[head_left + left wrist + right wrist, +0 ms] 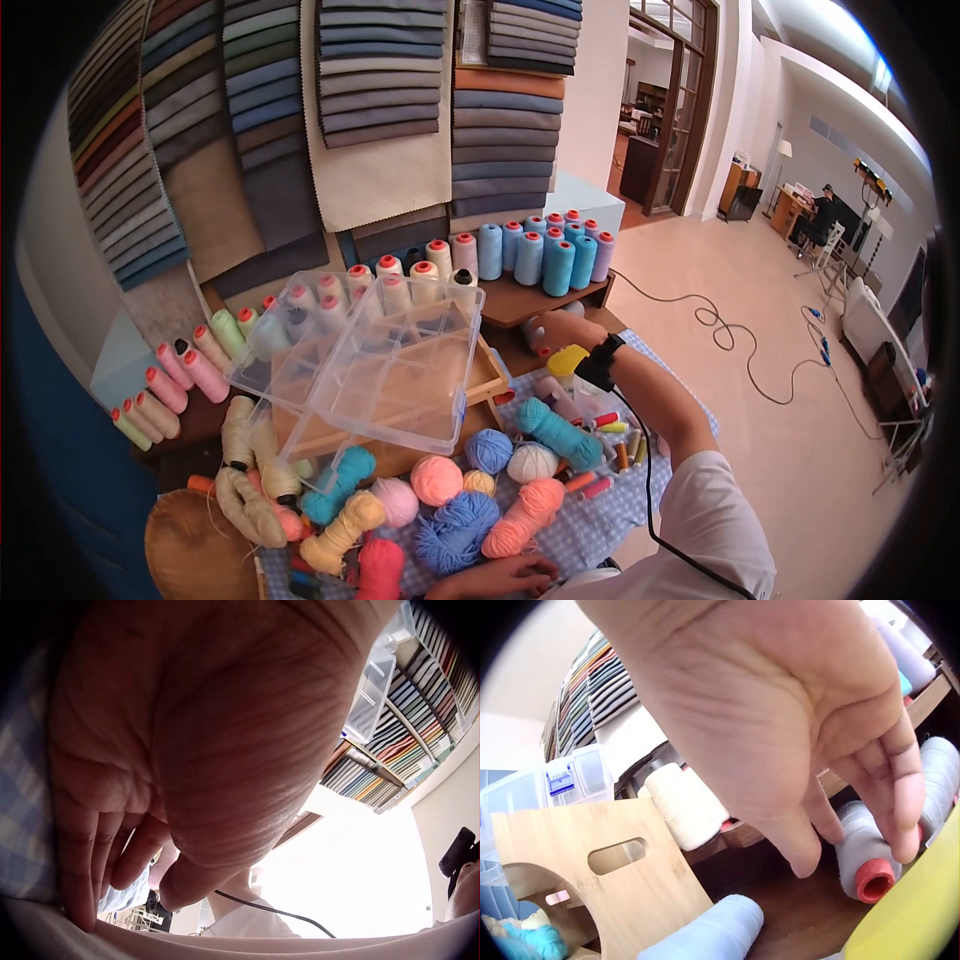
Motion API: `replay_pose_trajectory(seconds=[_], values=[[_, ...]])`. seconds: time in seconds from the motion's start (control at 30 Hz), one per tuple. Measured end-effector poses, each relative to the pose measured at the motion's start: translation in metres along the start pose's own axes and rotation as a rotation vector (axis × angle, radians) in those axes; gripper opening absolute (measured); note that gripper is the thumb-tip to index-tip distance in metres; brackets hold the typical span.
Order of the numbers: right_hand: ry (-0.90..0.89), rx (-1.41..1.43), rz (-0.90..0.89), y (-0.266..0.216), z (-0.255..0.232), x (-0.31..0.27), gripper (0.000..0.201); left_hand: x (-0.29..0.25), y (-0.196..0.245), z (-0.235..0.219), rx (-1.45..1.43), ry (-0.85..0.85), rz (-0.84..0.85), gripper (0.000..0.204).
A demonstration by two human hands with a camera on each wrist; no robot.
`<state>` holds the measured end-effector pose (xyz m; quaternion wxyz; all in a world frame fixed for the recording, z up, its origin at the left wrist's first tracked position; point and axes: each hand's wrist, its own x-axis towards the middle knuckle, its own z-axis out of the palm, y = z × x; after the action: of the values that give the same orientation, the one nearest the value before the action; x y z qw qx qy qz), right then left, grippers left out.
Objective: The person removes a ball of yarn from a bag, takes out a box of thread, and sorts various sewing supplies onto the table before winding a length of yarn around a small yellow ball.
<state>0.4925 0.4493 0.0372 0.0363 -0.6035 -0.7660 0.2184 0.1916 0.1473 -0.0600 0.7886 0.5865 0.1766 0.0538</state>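
My right hand (566,328) reaches under the edge of the wooden shelf at the back right of the table. In the right wrist view its loosely bent fingers (905,799) lie at a grey thread cone (857,841) with a red core, which lies on its side on dark wood. The thumb stands apart from this cone. At the table's front edge, my left hand (508,576) rests beside the checked cloth (26,795), its fingers relaxed and nothing in its palm. Closest to it are a blue yarn ball (455,530) and a coral yarn skein (525,515).
Clear plastic divider boxes (425,400) sit on a wooden stand (490,370) mid-table. Thread cones (557,265) line the shelf (530,305). A yellow lid (567,361) and small thread spools (622,458) are near my right forearm. A wooden bowl (190,545) stands front left.
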Motion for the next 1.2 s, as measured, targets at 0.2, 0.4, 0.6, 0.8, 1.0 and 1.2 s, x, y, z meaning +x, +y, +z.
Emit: replay_pose_trajectory(seconds=[0.2,0.4,0.6,0.8,1.0,1.2], values=[[-0.077,-0.196,-0.108,0.013,0.021,0.017,0.065,-0.001,0.004,0.000,-0.028,-0.022,0.003,0.032],[-0.146,-0.247,-0.227,0.025,0.044,0.046,0.072,-0.001,0.006,0.000,0.016,-0.017,0.013,0.031],[-0.315,-0.176,-0.056,0.000,0.034,0.038,0.055,0.002,-0.004,-0.001,0.036,0.007,0.027,0.031],[-0.009,-0.165,-0.340,-0.010,0.023,0.005,0.037,0.000,0.003,0.003,-0.036,-0.010,0.010,0.031],[-0.094,0.011,-0.128,-0.058,-0.016,-0.043,0.039,-0.001,0.005,0.002,-0.100,-0.022,-0.049,0.031],[0.073,0.055,-0.077,-0.066,-0.044,-0.052,0.037,-0.002,0.008,0.002,-0.103,-0.022,-0.031,0.032]])
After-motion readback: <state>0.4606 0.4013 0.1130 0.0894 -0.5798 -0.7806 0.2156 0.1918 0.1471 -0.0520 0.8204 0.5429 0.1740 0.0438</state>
